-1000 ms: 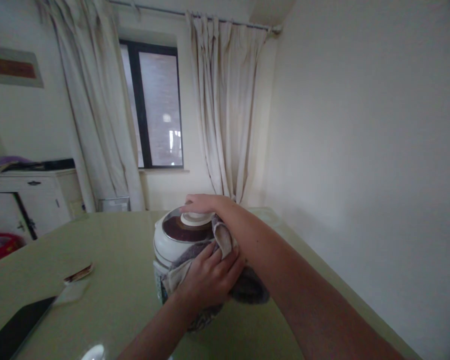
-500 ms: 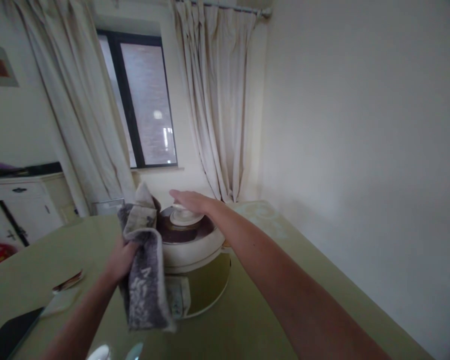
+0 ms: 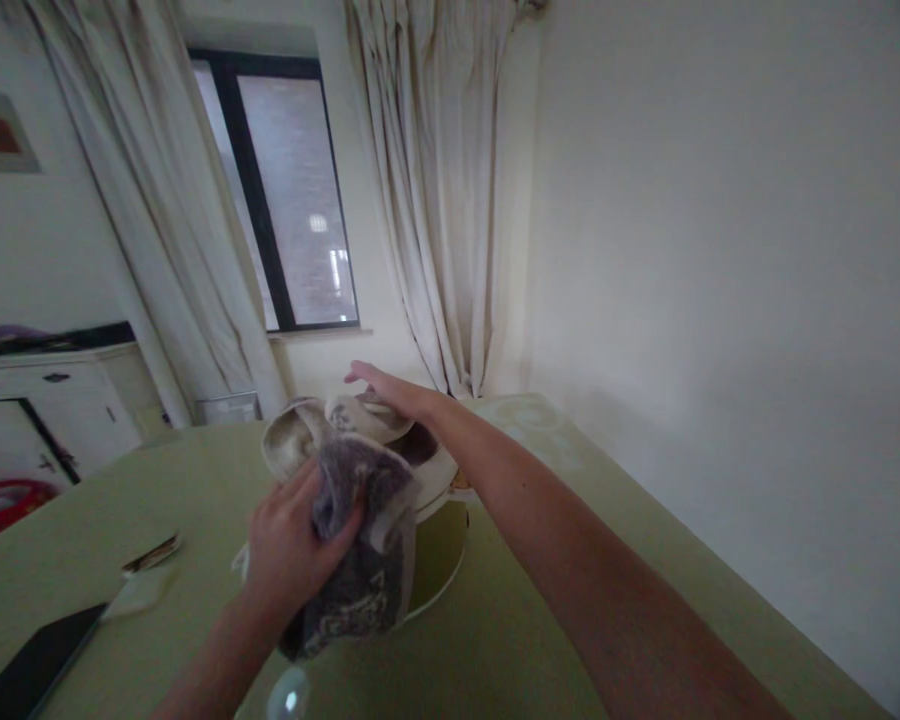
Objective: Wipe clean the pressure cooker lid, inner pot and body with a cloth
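My left hand (image 3: 289,540) is closed on a grey-and-white patterned cloth (image 3: 367,560), which hangs bunched in front of a round white pot-like appliance (image 3: 439,485). The cloth covers much of the appliance's front and part of its dark lid (image 3: 418,445). My right hand (image 3: 390,390) reaches over the top and holds the lid at its knob, its fingers pointing left. The knob itself is hidden by the hand and the cloth. Below the lid, a strip of the appliance's shiny greenish side (image 3: 444,545) shows.
The appliance stands on a pale green table (image 3: 195,480). A dark flat device (image 3: 37,660) and a small packet (image 3: 152,553) lie at the left. A clear rounded object (image 3: 289,692) is at the near edge. A wall (image 3: 720,300) runs along the right; curtains (image 3: 442,200) hang behind.
My left hand has brought the cloth rightward, from beside the appliance to across its front and lid. My right hand stays at the lid's top, slightly higher in view.
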Available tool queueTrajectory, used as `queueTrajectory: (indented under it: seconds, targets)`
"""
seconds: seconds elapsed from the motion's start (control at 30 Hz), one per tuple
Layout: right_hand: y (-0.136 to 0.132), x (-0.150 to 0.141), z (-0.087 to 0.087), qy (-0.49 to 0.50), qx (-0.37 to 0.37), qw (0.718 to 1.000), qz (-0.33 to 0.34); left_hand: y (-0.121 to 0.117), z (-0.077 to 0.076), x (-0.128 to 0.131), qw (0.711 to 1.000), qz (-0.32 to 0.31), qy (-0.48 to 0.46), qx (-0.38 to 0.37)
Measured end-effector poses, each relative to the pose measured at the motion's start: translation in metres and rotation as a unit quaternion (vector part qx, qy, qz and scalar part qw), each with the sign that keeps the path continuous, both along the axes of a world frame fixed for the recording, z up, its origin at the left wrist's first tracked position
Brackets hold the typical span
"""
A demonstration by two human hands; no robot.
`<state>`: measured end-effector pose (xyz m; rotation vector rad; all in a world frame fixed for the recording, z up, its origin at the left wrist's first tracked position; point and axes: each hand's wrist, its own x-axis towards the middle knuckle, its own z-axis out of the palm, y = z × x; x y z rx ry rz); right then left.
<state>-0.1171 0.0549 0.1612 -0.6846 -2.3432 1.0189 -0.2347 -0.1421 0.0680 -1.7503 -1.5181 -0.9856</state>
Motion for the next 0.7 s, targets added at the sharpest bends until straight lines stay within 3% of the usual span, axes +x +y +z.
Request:
queueTrajectory:
  seconds: [0.07, 0.13, 0.3, 0.47, 0.57, 0.7]
  targets:
    - [0.0, 0.001, 0.0, 0.017, -0.047, 0.999, 0.015, -0.011, -0.019, 0.017, 0.995, -0.026, 0.081, 0.052]
    - [0.003, -0.001, -0.001, 0.03, -0.068, 0.997, 0.024, -0.013, -0.028, 0.036, 0.986, -0.056, 0.141, 0.064]
    - [0.009, -0.004, -0.002, 0.015, 0.026, 0.999, 0.031, 0.005, -0.028, 0.092, 0.949, -0.143, 0.271, 0.069]
    - [0.005, 0.0, 0.0, -0.034, 0.086, 0.996, 0.013, 0.019, -0.037, 0.115, 0.94, -0.113, 0.318, 0.049]
    - [0.001, 0.003, 0.002, -0.051, 0.114, 0.992, 0.013, 0.023, -0.064, 0.113, 0.938, -0.129, 0.314, 0.064]
    - [-0.005, 0.008, 0.001, -0.07, 0.14, 0.988, -0.017, 0.023, -0.124, 0.108, 0.93, -0.191, 0.309, 0.053]
